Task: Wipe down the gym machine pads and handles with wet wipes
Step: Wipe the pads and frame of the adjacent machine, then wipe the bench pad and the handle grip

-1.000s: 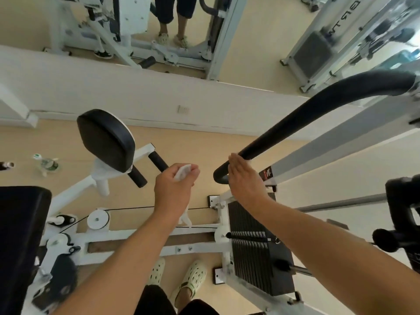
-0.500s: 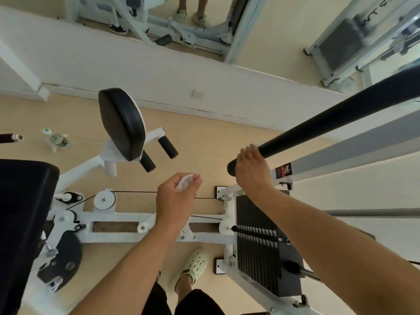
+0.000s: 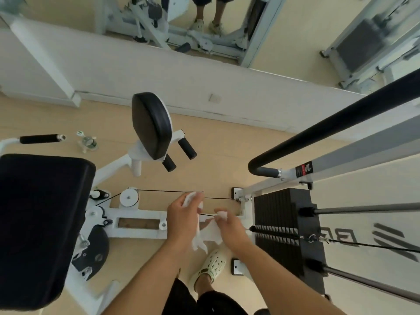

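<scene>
Wet wipe (image 3: 205,233) held between both hands above the machine's white base frame (image 3: 138,223).

Nearest, the left hand (image 3: 183,220) grasps one bunched end of the white wipe, while the right hand (image 3: 231,226) pinches the other end, loose folds hanging between them over a pale clog (image 3: 210,266). Right of the hands stands the black weight stack (image 3: 286,226); left lies a large black seat pad (image 3: 38,223). Farther off are the curved black handle bar (image 3: 329,130), an oval black pad (image 3: 151,123), two short roller grips (image 3: 187,148) and a bottle (image 3: 87,142) on the floor.
</scene>
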Available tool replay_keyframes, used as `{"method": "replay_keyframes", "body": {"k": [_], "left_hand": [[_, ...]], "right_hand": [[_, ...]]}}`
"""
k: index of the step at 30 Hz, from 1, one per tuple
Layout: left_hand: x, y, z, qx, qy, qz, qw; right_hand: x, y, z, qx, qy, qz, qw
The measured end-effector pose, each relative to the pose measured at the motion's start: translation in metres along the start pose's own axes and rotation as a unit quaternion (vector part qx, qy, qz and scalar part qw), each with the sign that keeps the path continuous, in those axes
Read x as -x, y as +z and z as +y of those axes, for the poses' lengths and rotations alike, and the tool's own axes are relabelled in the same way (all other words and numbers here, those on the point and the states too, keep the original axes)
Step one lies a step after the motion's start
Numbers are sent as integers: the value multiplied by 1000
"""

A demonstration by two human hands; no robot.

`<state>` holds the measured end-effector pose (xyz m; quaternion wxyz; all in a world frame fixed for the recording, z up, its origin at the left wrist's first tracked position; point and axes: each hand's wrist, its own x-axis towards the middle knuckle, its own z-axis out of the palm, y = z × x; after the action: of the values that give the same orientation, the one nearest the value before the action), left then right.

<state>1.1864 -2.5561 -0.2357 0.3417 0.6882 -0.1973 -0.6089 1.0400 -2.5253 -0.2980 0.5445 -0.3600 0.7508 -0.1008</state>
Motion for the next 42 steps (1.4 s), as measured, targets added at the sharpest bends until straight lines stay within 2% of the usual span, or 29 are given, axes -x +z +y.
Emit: {"method": "replay_keyframes", "body": {"k": [4, 6, 9, 14, 17, 20, 23, 26, 29, 32, 35, 38, 42], "left_hand": [[9, -17, 14, 189, -47, -28, 980], [16, -30, 18, 275, -62, -46, 958], [36, -50, 13, 319, -58, -54, 945], [94, -62, -20, 375, -26, -26, 926], [146, -62, -49, 401, -10, -29, 916], [202, -64, -91, 423, -13, -12, 906], [246, -62, -143, 441, -12, -29, 897], [281, -68, -187, 453, 9, -31, 891], [311, -82, -213, 430, 14, 3, 902], [334, -102, -233, 394, 12, 47, 918], [355, -119, -249, 390, 19, 82, 917], [375, -136, -259, 392, 13, 122, 912], [397, -168, -273, 404, 21, 169, 899]], "right_hand": [[34, 5, -38, -164, 13, 70, 984], [51, 6, -61, -179, -35, 94, 979], [83, 12, -91, -194, -121, 99, 969], [147, 42, -97, -205, -185, 82, 957], [189, 57, -64, -180, -198, 43, 963], [233, 66, -13, -108, -226, 21, 968], [273, 65, 37, -25, -275, -4, 961], [308, 61, 77, 69, -318, -59, 944], [333, 58, 110, 126, -355, -132, 917], [351, 63, 132, 90, -350, -192, 912], [370, 67, 150, -21, -326, -188, 926], [389, 71, 165, 21, -350, -161, 923], [420, 102, 181, 94, -333, -225, 911]]}}
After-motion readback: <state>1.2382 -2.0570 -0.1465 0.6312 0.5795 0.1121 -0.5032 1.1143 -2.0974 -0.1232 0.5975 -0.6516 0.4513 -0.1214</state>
